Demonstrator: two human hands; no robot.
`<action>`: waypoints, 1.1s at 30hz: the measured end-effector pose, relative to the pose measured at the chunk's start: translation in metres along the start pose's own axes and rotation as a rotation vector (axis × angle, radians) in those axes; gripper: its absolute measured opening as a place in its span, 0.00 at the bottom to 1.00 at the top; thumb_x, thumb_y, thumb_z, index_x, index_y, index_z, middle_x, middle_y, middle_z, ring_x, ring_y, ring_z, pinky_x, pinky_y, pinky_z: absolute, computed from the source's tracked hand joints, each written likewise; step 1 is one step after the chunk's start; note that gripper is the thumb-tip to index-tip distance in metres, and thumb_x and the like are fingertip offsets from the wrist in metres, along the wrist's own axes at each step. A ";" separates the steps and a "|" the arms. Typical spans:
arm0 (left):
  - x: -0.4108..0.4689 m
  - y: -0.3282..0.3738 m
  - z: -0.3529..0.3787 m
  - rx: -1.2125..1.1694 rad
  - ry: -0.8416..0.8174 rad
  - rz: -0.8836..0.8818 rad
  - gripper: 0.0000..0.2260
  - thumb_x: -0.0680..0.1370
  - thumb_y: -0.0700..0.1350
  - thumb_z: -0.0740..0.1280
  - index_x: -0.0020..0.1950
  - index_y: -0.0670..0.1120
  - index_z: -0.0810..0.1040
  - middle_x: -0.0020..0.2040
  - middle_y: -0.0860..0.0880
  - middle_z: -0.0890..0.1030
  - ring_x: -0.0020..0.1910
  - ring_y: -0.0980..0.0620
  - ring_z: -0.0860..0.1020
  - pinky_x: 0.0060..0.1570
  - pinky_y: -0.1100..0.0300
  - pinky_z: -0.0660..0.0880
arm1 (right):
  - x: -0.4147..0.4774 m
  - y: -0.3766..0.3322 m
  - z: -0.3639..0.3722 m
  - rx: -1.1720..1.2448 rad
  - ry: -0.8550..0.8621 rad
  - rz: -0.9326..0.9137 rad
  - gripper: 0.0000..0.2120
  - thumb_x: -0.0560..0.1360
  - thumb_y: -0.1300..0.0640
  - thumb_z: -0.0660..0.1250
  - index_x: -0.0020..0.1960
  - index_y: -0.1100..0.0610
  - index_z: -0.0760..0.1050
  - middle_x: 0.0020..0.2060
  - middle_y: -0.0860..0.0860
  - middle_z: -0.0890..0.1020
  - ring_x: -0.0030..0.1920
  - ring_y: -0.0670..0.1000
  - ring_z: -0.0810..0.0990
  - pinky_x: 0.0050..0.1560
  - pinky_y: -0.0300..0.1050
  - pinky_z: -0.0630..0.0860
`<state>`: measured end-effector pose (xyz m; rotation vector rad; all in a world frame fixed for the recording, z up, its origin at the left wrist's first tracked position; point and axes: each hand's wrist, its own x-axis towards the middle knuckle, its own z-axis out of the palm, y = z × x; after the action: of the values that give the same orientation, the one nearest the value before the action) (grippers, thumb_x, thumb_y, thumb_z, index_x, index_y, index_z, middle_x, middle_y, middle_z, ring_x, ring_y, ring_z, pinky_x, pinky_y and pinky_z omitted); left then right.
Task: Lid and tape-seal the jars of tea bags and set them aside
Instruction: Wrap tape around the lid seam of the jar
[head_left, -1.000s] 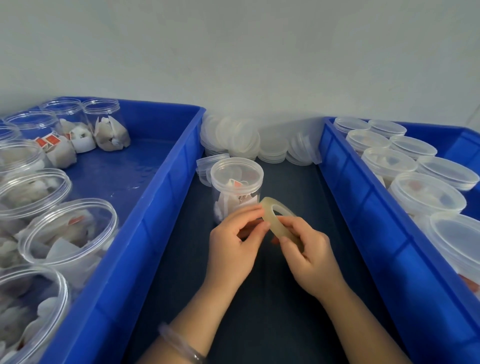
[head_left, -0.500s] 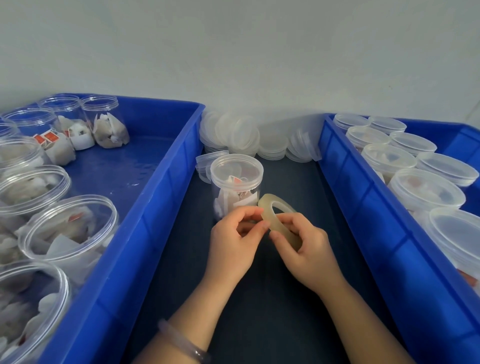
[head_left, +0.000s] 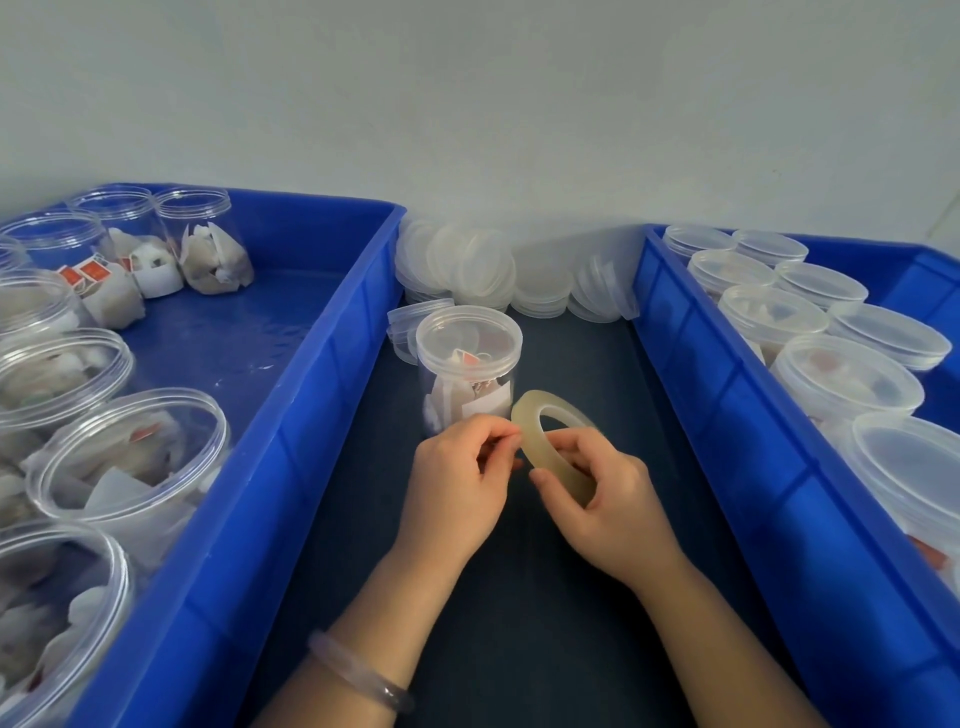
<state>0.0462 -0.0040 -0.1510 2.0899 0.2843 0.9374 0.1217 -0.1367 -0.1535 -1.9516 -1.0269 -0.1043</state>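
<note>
A clear jar of tea bags (head_left: 467, 371) with its lid on stands upright on the dark table between two blue bins. Just in front of it my right hand (head_left: 602, 499) grips a roll of clear tape (head_left: 550, 441), fingers curled round the ring. My left hand (head_left: 462, 478) sits close against the roll's left edge, thumb and forefinger pinched at the tape's rim. Whether a loose tape end is between them is too small to tell. Both hands are a little short of the jar and do not touch it.
The left blue bin (head_left: 291, 431) holds several open jars of tea bags (head_left: 130, 457). The right blue bin (head_left: 727, 415) holds several lidded jars (head_left: 841, 384). A pile of loose clear lids (head_left: 498, 270) leans on the wall behind. One lid (head_left: 402, 327) lies beside the jar.
My hands and the tape roll stay in front of the jar. The left thumb and forefinger have closed tighter against the roll's edge, and the roll has tilted slightly more upright.
</note>
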 end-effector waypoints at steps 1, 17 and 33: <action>0.000 0.000 0.000 0.036 -0.003 0.013 0.02 0.76 0.38 0.70 0.46 0.42 0.82 0.39 0.51 0.84 0.39 0.58 0.82 0.41 0.64 0.78 | 0.000 0.000 0.000 -0.004 -0.006 -0.005 0.11 0.73 0.59 0.71 0.55 0.57 0.78 0.43 0.42 0.83 0.42 0.43 0.81 0.43 0.48 0.78; 0.000 0.000 -0.001 -0.277 -0.124 -0.239 0.09 0.76 0.37 0.70 0.45 0.53 0.78 0.42 0.55 0.83 0.42 0.58 0.82 0.44 0.66 0.78 | -0.001 0.004 0.004 0.068 0.054 -0.008 0.11 0.72 0.61 0.73 0.53 0.55 0.77 0.42 0.38 0.81 0.43 0.40 0.81 0.41 0.31 0.74; 0.001 0.002 -0.001 -0.318 -0.046 -0.254 0.07 0.73 0.35 0.72 0.45 0.46 0.84 0.38 0.52 0.85 0.37 0.57 0.83 0.40 0.66 0.79 | 0.000 0.003 0.004 0.048 0.071 -0.018 0.12 0.71 0.61 0.73 0.53 0.53 0.77 0.42 0.40 0.82 0.43 0.40 0.82 0.43 0.37 0.78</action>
<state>0.0459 -0.0047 -0.1486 1.7351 0.3438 0.7285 0.1221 -0.1343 -0.1580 -1.8821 -0.9923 -0.1563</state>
